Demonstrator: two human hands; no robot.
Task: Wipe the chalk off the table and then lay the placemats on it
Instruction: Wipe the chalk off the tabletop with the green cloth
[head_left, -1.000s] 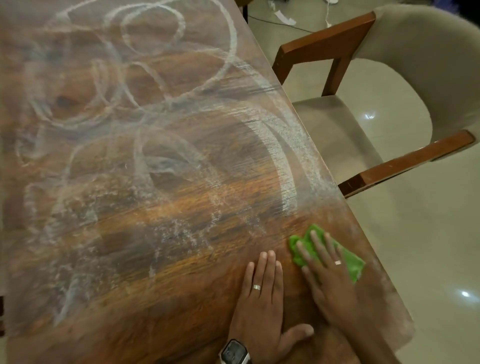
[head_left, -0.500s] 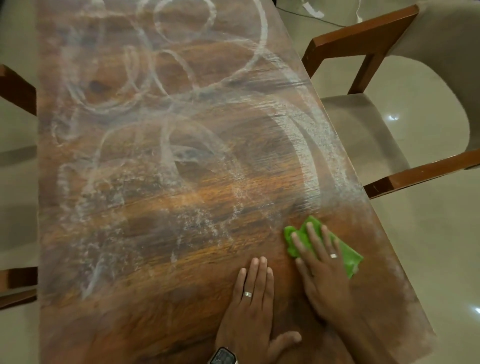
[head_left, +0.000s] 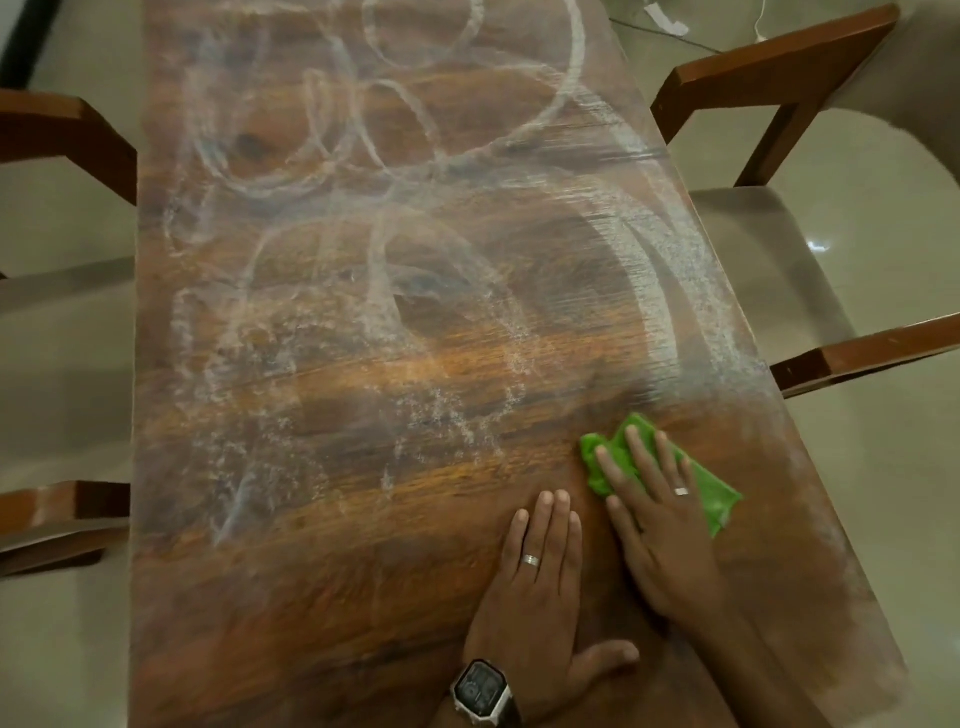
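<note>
Since the earlier frames, both hands are sitting a little further from the near right corner, the right one carrying the cloth leftward with it, and more of the left side is showing, with a second chair now in view. Right hand (head_left: 660, 530) is lying flat with its fingers straight and slightly spread, pressing a green cloth (head_left: 719, 499) onto the wooden tabletop (head_left: 322, 597); the cloth is sticking out beyond the fingertips and to the hand's right. A ring (head_left: 681, 491) is showing on one of its fingers. Left hand (head_left: 540, 597) is resting palm down just beside the right one, fingers straight and held together, thumb stretched out to the side toward the right forearm, holding nothing. It is wearing a ring (head_left: 530, 559) too, and a square-faced watch (head_left: 480, 691) is sitting on the wrist.

Chalk (head_left: 415, 171) is covering the wood ahead of the hands and to their left: overlapping white loops far ahead, a broad curved smear ahead of the right hand, and scattered speckles ahead of the left hand. Around and behind the hands the wood is looking mostly bare, with a faint haze along the edge to the right of the cloth.

Right of the hands, a wooden chair (head_left: 779, 67) with a pale seat is standing by the tabletop's edge. Far to their left, another chair (head_left: 57, 124) is showing its wooden arms. No placemats are in sight.
</note>
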